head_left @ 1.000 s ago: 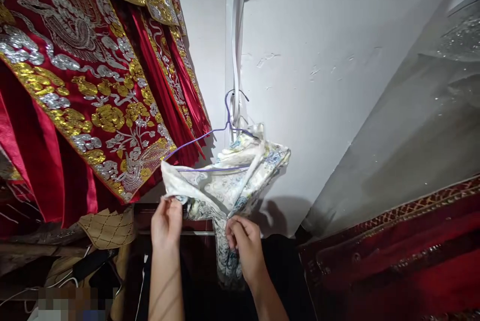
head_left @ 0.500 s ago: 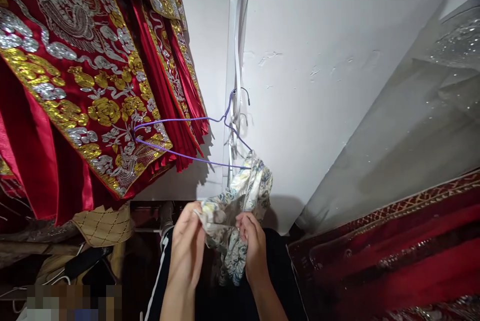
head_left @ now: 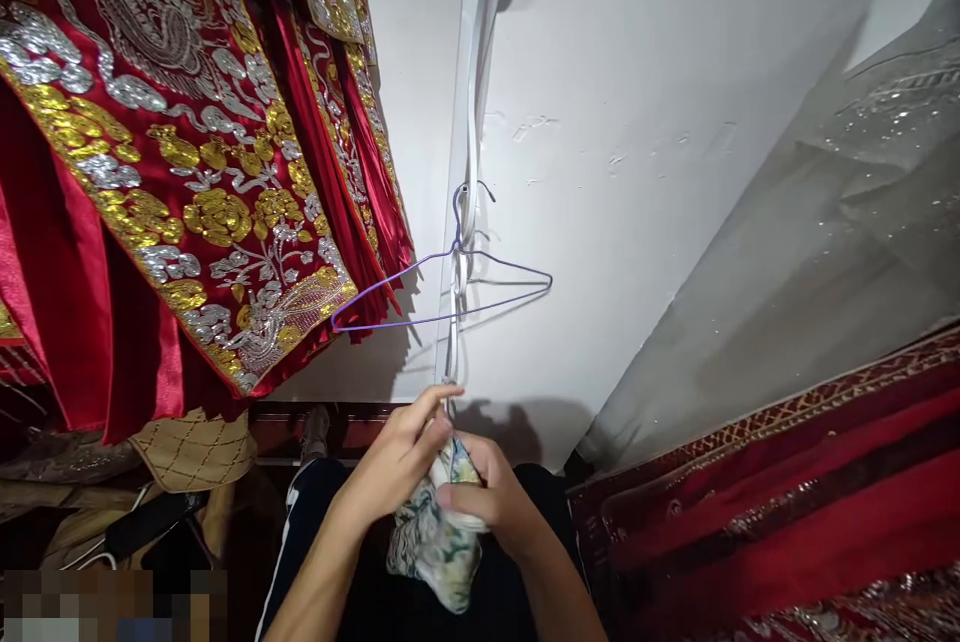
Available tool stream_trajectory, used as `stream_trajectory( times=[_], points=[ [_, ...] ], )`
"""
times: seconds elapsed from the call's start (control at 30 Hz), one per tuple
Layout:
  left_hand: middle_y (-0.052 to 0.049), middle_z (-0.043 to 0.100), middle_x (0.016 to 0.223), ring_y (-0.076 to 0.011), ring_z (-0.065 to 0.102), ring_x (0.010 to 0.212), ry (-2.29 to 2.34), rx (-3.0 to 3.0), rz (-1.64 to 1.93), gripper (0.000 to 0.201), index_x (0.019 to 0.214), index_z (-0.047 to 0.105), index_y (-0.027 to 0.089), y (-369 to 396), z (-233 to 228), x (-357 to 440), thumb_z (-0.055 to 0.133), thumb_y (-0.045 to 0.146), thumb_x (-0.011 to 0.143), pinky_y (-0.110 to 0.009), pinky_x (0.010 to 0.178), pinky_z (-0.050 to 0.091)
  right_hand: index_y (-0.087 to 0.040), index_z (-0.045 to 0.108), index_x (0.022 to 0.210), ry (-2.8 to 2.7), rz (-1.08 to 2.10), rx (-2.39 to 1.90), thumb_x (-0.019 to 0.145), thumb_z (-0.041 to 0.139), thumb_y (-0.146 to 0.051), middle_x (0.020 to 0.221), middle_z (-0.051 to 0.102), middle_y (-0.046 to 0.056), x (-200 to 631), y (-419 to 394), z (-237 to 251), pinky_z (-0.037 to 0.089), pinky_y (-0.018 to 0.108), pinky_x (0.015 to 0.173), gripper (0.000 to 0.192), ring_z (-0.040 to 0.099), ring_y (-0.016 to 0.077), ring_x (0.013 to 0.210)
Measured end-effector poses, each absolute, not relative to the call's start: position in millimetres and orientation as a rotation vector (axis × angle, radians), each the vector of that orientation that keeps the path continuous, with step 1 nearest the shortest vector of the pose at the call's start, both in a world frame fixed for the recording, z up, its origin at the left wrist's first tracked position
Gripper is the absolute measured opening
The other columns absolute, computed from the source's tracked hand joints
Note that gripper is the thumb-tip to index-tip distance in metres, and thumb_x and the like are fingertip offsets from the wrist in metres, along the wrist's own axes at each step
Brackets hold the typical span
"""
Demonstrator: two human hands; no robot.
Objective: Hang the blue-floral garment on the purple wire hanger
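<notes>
A crumpled floral garment (head_left: pixel 435 542), whitish with green, blue and yellow patches, hangs from my two hands above my dark-clad lap. My left hand (head_left: pixel 394 462) grips its upper part with the thumb, its index finger stretched toward a thin white strap. My right hand (head_left: pixel 499 497) is closed round the cloth, thumb across the front. The garment's exact kind is hidden by its folds. Above my hands a bare purple wire hanger (head_left: pixel 442 317) hangs by its hook, with no cloth on it.
Red gold-and-silver embroidered clothing (head_left: pixel 217 212) hangs on the left, near the hanger. A white strip (head_left: pixel 472 72) runs down the white wall (head_left: pixel 615 52). Sheer sparkling fabric (head_left: pixel 750 252) and a red patterned textile (head_left: pixel 787 502) are on the right. A quilted beige item (head_left: pixel 195 452) lies lower left.
The floral garment has come off the right end of the hanger and is now lower, bunched between my hands. The hanger has swung level. My hands have drawn closer together.
</notes>
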State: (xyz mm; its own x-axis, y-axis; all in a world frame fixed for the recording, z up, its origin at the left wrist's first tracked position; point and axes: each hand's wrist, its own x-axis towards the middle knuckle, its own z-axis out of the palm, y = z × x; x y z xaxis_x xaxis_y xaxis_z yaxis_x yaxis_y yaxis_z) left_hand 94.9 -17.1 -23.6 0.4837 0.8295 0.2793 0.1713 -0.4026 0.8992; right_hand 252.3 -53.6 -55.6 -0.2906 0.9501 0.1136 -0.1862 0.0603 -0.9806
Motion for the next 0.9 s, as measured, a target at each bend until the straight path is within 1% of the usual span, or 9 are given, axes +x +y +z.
stream_trajectory(
  times=[0.07, 0.13, 0.23, 0.37, 0.5, 0.6, 0.67, 0.77, 0.9],
  points=[
    [-0.005, 0.071, 0.096, -0.0216, 0.064, 0.091, 0.905, 1.942, 0.881, 0.041, 0.112, 0.068, 0.02, -8, -37, 85, 0.038, 0.046, 0.103, -0.031, 0.085, 0.046, -0.017, 0.064, 0.068, -1.421, 1.255, -1.009, 0.066, 0.067, -0.021, 0.06, 0.051, -0.002, 264, -39, -51, 0.034, 0.025, 0.055, 0.006, 0.043, 0.0123, 0.057],
    [-0.001, 0.064, 0.073, -0.0163, 0.06, 0.068, 0.954, 1.956, 0.757, 0.043, 0.094, 0.069, 0.017, -5, -51, 70, 0.04, 0.047, 0.102, -0.026, 0.068, 0.044, -0.017, 0.06, 0.059, -1.395, 1.048, -1.078, 0.066, 0.064, -0.02, 0.057, 0.049, -0.002, 281, -21, -41, 0.033, 0.025, 0.053, 0.008, 0.042, 0.0119, 0.056],
    [0.005, 0.05, 0.058, -0.0119, 0.052, 0.051, 0.942, 1.869, 0.556, 0.039, 0.097, 0.067, 0.017, -6, -63, 45, 0.045, 0.049, 0.101, -0.024, 0.057, 0.039, -0.017, 0.061, 0.064, -1.164, 0.794, -1.093, 0.067, 0.068, -0.024, 0.062, 0.053, -0.002, 306, 1, -12, 0.037, 0.025, 0.054, 0.01, 0.047, 0.013, 0.059],
    [-0.003, 0.065, 0.096, -0.0179, 0.064, 0.092, 0.966, 1.842, 0.755, 0.033, 0.123, 0.058, 0.022, -6, -58, 28, 0.055, 0.042, 0.097, -0.028, 0.086, 0.048, -0.017, 0.067, 0.079, -1.236, 0.917, -1.026, 0.073, 0.07, -0.025, 0.067, 0.057, -0.002, 305, 8, 37, 0.036, 0.024, 0.053, 0.011, 0.049, 0.0124, 0.058],
    [-0.008, 0.052, 0.14, -0.0221, 0.051, 0.127, 0.963, 1.875, 1.046, 0.059, 0.147, 0.038, 0.03, -1, -38, 44, 0.062, 0.037, 0.094, -0.033, 0.107, 0.039, -0.017, 0.067, 0.073, -1.755, 0.999, -1.014, 0.077, 0.061, -0.018, 0.067, 0.059, -0.002, 270, 7, 63, 0.037, 0.023, 0.056, 0.007, 0.051, 0.0124, 0.063],
    [-0.003, 0.061, 0.101, -0.0181, 0.058, 0.096, 0.978, 1.959, 1.02, 0.038, 0.13, 0.053, 0.024, 3, -21, 56, 0.059, 0.038, 0.095, -0.028, 0.088, 0.044, -0.017, 0.07, 0.073, -1.949, 0.896, -0.981, 0.076, 0.057, -0.015, 0.069, 0.064, -0.001, 257, 20, 72, 0.041, 0.024, 0.062, 0.013, 0.057, 0.0147, 0.07],
    [0.003, 0.048, 0.075, -0.0128, 0.047, 0.071, 0.973, 1.959, 0.959, 0.023, 0.109, 0.059, 0.02, 3, -13, 56, 0.053, 0.039, 0.098, -0.023, 0.069, 0.039, -0.017, 0.071, 0.075, -1.935, 0.806, -0.94, 0.075, 0.059, -0.014, 0.075, 0.068, 0.001, 264, 34, 76, 0.045, 0.026, 0.068, 0.012, 0.061, 0.0164, 0.076],
    [0.005, 0.035, 0.068, -0.0095, 0.032, 0.063, 0.845, 1.819, 0.853, 0.024, 0.09, 0.055, 0.018, 3, -7, 47, 0.057, 0.04, 0.096, -0.022, 0.059, 0.028, -0.018, 0.072, 0.095, -1.858, 0.796, -0.909, 0.073, 0.068, -0.017, 0.084, 0.069, 0.002, 282, 51, 74, 0.046, 0.026, 0.067, 0.023, 0.062, 0.0166, 0.076],
    [0.002, 0.046, 0.075, -0.01, 0.041, 0.065, 0.543, 1.634, 0.693, 0.039, 0.094, 0.056, 0.016, -1, -10, 47, 0.076, 0.047, 0.08, -0.022, 0.059, 0.034, -0.019, 0.067, 0.117, -1.9, 1.025, -0.811, 0.074, 0.069, -0.018, 0.089, 0.068, 0.001, 287, 57, 58, 0.045, 0.025, 0.063, 0.043, 0.06, 0.014, 0.072]
  ],
)
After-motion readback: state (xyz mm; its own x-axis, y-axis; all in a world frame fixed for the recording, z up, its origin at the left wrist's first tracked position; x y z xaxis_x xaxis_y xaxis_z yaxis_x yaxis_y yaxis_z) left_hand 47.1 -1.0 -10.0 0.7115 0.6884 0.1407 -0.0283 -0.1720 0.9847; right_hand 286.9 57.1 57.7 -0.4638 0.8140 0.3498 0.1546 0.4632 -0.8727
